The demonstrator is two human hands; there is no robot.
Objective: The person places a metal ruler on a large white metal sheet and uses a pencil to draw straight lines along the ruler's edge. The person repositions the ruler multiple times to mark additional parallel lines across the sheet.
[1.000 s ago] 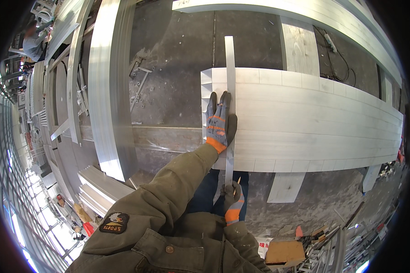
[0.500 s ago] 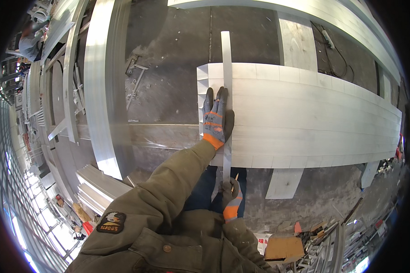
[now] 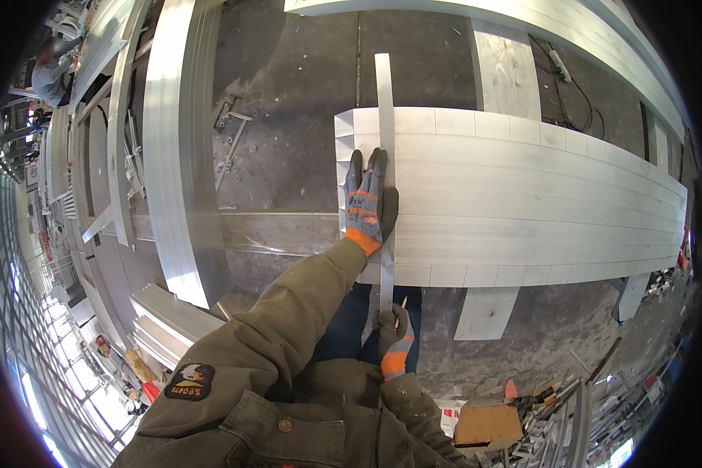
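Head view: a straight, narrow, silver-grey metal strip crosses the pale, side-by-side metal profiles near their left edge, overhanging far and near edges; the left hand lies over it, fingers extended; the right hand clamps its near end, pencil alongside.

Flat bar, 12 o'clock: metal, smooth, dull sheen. Profile panel, 3 o'clock: metal, smooth, satin. Beams, 10 o'clock: metal, glossy highlights. Left glove: matt cloth, darker coated-looking fingers. Sleeve, 7 o'clock: matt cloth, creased. Plank, 1:30: wood, visible grain. Box, 5 o'clock: matt cardboard. Floor, 11 o'clock: matt, rough-looking.
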